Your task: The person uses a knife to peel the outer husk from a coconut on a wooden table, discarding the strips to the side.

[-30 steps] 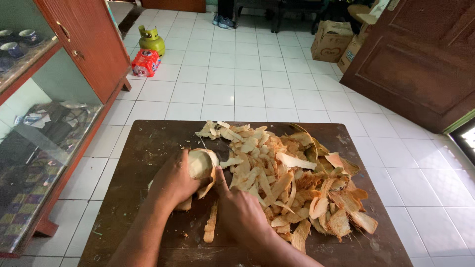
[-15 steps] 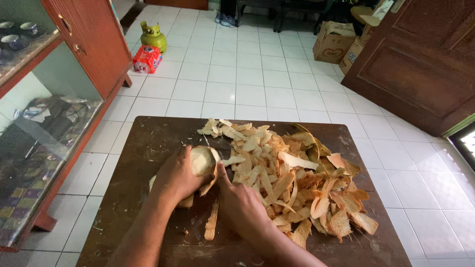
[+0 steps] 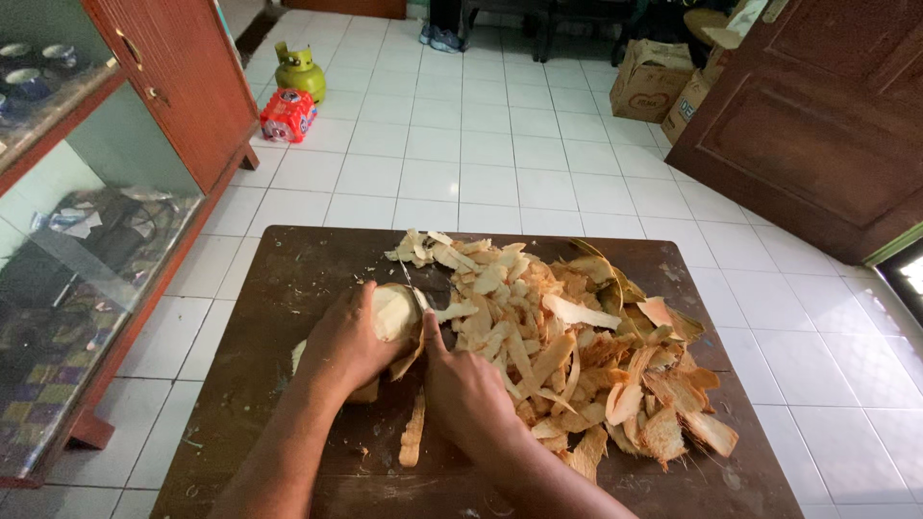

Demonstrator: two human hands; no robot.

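Near the middle of the dark wooden table (image 3: 288, 279), slightly toward its left edge, a pale peeled coconut (image 3: 389, 312) sits under the left hand (image 3: 341, 346), whose fingers curl closed over it, seemingly to steady it against the blade. The right hand (image 3: 466, 394) is closed around a knife (image 3: 413, 284), handle hidden, thin blade showing just beyond the coconut. A heap of husk shavings (image 3: 567, 356) fills the table's right half, one strip (image 3: 413, 432) near the front edge. Beyond the far-left corner, a red printed package (image 3: 286, 115) lies beside a green gas canister (image 3: 300, 72); brown cardboard boxes (image 3: 654, 79) stand beyond the far-right corner
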